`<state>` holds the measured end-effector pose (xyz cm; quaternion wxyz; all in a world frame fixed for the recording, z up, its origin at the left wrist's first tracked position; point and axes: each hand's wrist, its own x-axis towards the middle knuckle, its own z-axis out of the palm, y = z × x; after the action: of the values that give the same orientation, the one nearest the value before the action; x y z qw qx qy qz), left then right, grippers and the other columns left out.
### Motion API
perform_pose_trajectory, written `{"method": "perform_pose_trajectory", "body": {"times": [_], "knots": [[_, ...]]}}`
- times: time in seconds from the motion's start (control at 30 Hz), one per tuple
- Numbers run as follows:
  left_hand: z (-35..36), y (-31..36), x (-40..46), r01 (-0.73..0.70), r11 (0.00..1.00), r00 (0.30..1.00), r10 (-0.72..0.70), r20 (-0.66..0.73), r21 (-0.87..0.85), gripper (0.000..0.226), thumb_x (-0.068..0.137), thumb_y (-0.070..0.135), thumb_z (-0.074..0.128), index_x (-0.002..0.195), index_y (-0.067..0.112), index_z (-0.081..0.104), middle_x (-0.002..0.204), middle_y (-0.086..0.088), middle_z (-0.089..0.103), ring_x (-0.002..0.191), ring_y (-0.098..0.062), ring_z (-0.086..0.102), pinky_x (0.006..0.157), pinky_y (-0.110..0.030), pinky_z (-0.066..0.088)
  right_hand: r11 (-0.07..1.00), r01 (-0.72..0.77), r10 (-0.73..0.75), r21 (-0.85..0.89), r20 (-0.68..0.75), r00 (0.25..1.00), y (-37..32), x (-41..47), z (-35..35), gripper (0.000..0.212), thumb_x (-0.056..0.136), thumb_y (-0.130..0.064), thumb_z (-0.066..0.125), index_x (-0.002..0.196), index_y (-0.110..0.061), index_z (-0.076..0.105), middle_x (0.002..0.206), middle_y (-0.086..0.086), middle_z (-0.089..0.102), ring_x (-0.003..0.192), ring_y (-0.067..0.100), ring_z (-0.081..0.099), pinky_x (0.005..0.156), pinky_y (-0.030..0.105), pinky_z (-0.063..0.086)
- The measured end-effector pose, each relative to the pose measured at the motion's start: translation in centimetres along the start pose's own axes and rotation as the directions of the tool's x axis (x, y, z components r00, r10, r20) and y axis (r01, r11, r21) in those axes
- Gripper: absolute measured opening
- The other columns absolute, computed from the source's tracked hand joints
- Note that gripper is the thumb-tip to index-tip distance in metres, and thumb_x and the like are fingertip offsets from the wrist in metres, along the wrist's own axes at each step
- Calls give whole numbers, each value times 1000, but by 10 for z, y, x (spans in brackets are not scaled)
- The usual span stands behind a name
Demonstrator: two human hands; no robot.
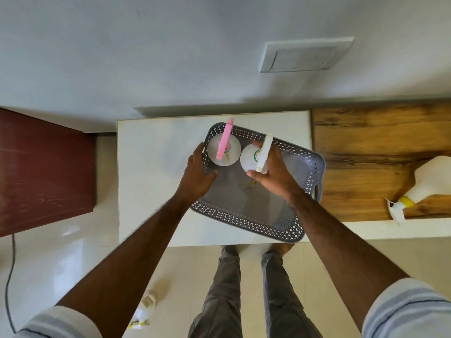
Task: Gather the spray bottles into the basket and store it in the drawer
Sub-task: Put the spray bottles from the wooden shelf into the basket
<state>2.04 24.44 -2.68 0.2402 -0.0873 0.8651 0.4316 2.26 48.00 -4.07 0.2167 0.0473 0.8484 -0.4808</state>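
Note:
A grey perforated basket (246,217) sits on a white cabinet top (151,172). Inside, at its far left corner, a white spray bottle with a pink trigger head (224,145) stands upright. Beside it stands a second white bottle with a white trigger head (249,158), and my right hand (274,173) is wrapped around it. My left hand (196,174) grips the basket's left rim. A third white bottle with a yellow collar (422,186) lies on its side on the wooden surface at the right. A fourth bottle (144,311) lies on the floor near my left arm.
The wooden surface (366,147) adjoins the white cabinet on the right. A dark red cabinet (44,172) stands at the left. A switch plate (305,54) is on the wall. My legs (253,293) stand on the glossy tiled floor, and a grey cable (11,276) runs along the left.

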Motion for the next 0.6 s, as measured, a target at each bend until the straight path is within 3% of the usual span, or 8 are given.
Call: {"method": "perform_pose_trajectory", "body": {"times": [0.1,0.27,0.5,0.6], "knots": [[5,-5,-9,10,1000,1000,-10,5,-11,83,87,9,62,155,17,16,158,-6,29,143,-25,31,115,-41,34,1000,-22,23,-18,40,999,0,5,-5,85,76,-14,82,149,-24,38,146,3,34,135,14,32,117,39,32],[18,-10,-26,45,998,999,-46,-6,-33,85,88,5,58,157,19,9,158,-9,27,140,-25,34,103,-29,33,999,-22,27,-44,105,994,3,5,-10,87,76,-17,82,150,-29,36,150,1,29,130,3,28,114,27,25],[24,-13,-41,71,996,997,-71,-2,-49,85,89,5,55,157,21,5,161,-6,21,146,-24,26,108,-30,28,996,-72,77,-45,126,989,12,-3,-16,105,69,-19,88,152,-25,24,151,3,30,139,20,35,116,37,32],[27,-15,-51,76,996,997,-76,0,-50,86,90,4,54,157,22,4,162,-6,21,146,-23,27,111,-33,30,997,-53,61,-55,146,987,15,-11,-22,109,67,-12,89,152,-24,22,154,5,27,142,19,29,119,33,23]]}}
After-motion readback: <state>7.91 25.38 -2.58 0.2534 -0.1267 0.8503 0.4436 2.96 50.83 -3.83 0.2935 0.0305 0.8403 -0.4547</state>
